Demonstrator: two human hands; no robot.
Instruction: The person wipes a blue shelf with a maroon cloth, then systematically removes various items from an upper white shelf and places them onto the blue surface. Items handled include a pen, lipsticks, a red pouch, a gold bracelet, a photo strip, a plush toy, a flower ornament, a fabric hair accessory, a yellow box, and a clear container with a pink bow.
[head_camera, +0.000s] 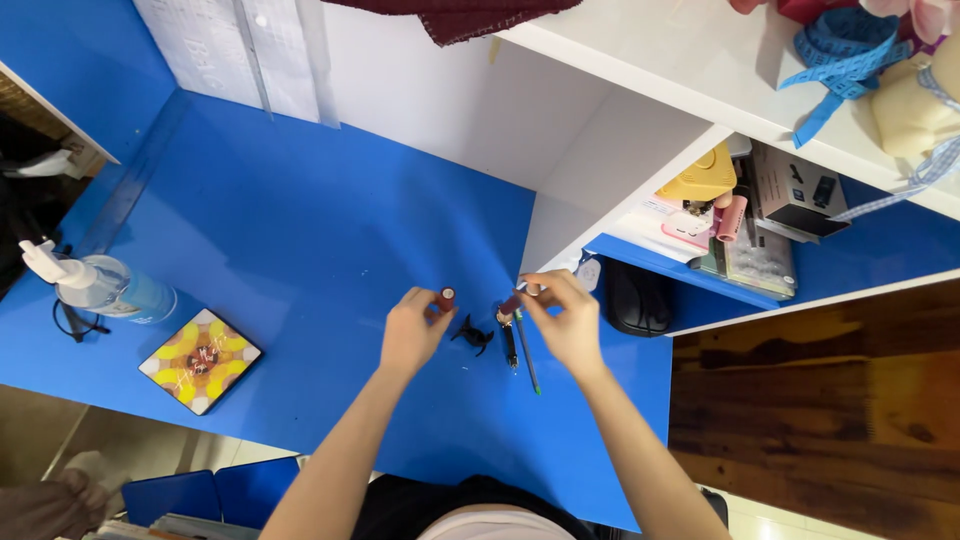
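Observation:
My left hand (412, 330) pinches a small dark red cap (446, 297) between its fingertips, just above the blue desk (300, 230). My right hand (562, 318) holds a dark red tube (511, 304) by its end, a little to the right of the cap. Under my right hand lie a thin green pen (528, 358) and a black pen (510, 345) on the desk. A small black clip (472, 333) lies between my two hands.
A clear spray bottle (100, 285) stands at the desk's left edge, and a square patterned yellow box (199, 360) lies near it. A black mouse (637, 297) sits beneath a white shelf (640, 190) holding a yellow device, a pink roller and boxes. Blue measuring tape hangs above.

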